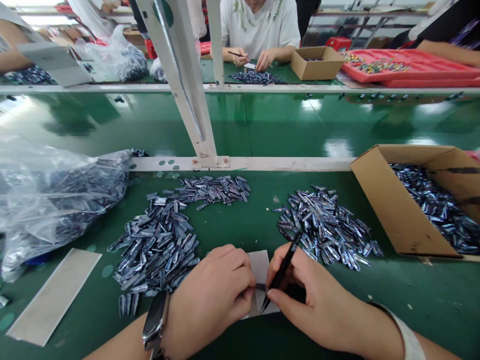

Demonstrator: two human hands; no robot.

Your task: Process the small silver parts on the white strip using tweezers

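My right hand (311,295) is closed around a black pen (285,265), its tip pointing down at a small pale card (259,265). Just left of the pen, my left hand (221,290) pinches a small dark elongated piece (260,287) over the card. The fingers hide most of that piece. A large pile of similar shiny blue-grey pieces (157,245) lies beyond my left hand. Another pile of these pieces (326,225) lies beyond my right hand, and a smaller group (217,190) sits farther back.
At right stands a cardboard box (393,215) holding many pieces. A clear plastic bag (56,200) of pieces fills the left side, near a pale strip (54,297). A white metal post (187,90) rises from the rail. Across, a person (260,30) works at another bench.
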